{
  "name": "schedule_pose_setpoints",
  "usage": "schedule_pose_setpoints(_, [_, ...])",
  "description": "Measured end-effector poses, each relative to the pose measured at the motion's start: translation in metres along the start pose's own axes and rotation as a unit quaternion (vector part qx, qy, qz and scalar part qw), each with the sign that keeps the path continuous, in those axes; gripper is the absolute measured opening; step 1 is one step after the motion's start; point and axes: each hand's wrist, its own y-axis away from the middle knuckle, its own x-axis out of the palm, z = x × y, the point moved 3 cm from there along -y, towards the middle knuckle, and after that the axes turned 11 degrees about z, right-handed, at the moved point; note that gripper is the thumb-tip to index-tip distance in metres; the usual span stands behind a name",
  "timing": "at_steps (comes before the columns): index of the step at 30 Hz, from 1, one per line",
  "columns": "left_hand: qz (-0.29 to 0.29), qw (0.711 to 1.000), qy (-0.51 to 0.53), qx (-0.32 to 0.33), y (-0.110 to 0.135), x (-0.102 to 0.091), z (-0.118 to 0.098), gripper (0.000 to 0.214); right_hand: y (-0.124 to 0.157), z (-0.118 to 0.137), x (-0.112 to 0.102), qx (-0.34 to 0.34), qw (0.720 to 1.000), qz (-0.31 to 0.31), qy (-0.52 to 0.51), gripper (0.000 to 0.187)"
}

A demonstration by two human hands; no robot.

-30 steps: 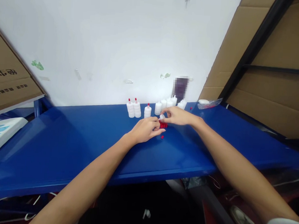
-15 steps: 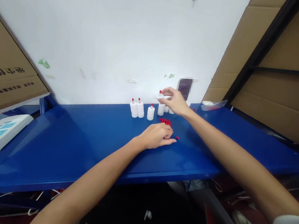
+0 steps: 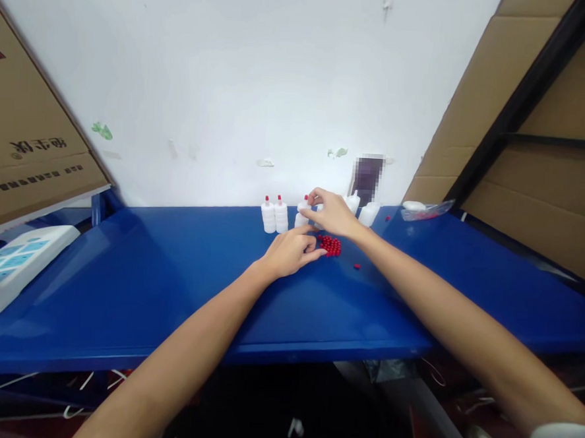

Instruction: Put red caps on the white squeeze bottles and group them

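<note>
White bottle (image 3: 302,207) with a red tip: the right hand (image 3: 334,213) pinches it just above the frame's centre, where it has come lower since half a second ago, so it is now level with the two capped bottles to its left (image 3: 275,216). Another white body shows directly below it; whether they touch I cannot tell. Left hand (image 3: 289,250), at mid-frame, has shifted to the near-left edge of the cap pile (image 3: 331,246), uncovering more of it; thumb and index finger stand apart, but whether its curled fingers hide a cap I cannot tell. One loose cap (image 3: 357,266) lies right of and below the pile. Right of centre, a bare-nozzled bottle (image 3: 352,202) stands partly behind the right hand. All the bottles look opaque, so any contents are hidden.
</note>
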Motion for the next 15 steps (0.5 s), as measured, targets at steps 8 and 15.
schedule_pose_setpoints(8, [0.006,0.999,-0.017,-0.044,0.000,0.003,0.012,0.042,0.004,0.005,0.002,-0.015,0.997,0.059,0.041,0.021])
schedule_pose_setpoints(15, [-0.004,0.997,-0.008,-0.076,0.001,0.001,0.024,0.046,0.009,-0.006,-0.014,-0.033,0.997,0.028,0.057,0.023])
